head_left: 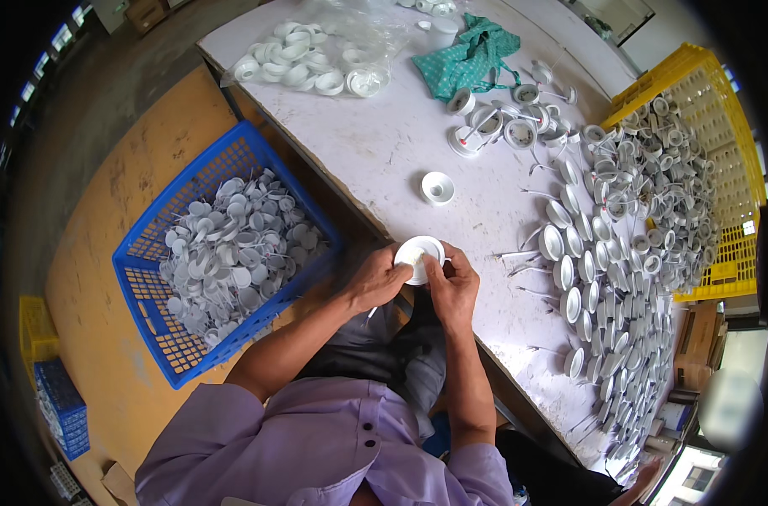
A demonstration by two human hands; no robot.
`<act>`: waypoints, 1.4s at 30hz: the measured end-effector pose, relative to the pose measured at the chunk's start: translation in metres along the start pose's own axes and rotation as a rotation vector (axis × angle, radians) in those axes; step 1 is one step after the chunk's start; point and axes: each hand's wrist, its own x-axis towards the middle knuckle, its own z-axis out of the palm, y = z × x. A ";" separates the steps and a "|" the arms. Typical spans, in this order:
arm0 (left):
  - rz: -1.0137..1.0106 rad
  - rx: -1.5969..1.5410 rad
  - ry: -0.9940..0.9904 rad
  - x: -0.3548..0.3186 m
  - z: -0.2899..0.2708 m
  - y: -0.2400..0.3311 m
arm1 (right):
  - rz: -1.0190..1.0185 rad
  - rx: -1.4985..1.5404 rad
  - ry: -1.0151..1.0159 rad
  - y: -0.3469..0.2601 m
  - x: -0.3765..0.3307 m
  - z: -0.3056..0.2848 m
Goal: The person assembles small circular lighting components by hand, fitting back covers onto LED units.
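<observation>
Both my hands hold a round white downlight housing (pixel 417 250) near the table's edge, with its hollow side up. My left hand (pixel 379 277) grips the rim from the left, its thumb over the near edge. My right hand (pixel 454 288) pinches the right side, with the thumb pressing inside the dish. What lies under the thumbs is hidden. A thin white wire end (pixel 372 313) hangs below my left hand. Just beyond them, a white cup-shaped housing (pixel 438 188) stands alone on the white table (pixel 350 143).
At my left, a blue basket (pixel 247 139) is heaped with white discs with wires. Rows of wired downlights (pixel 586 295) cover the table's right side, beside a yellow crate (pixel 734 160). A bag of white rings (pixel 299 55) and green cloth (pixel 468 57) lie farther back. Another person's hand (pixel 649 479) shows lower right.
</observation>
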 end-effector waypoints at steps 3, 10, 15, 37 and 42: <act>-0.082 -0.024 -0.037 0.001 0.002 0.003 | -0.004 0.037 0.047 0.003 0.001 -0.001; -0.023 -0.034 -0.023 0.007 0.013 -0.009 | -0.087 -0.077 0.065 0.014 -0.001 -0.012; -0.143 -0.264 -0.092 0.016 0.022 -0.014 | -0.064 -0.039 -0.009 -0.017 -0.007 -0.038; 0.042 -0.115 -0.260 0.063 0.057 -0.015 | -0.331 -1.106 0.114 0.003 0.171 -0.183; 0.047 -0.093 -0.265 0.060 0.055 -0.019 | -0.251 -1.181 0.027 0.011 0.182 -0.180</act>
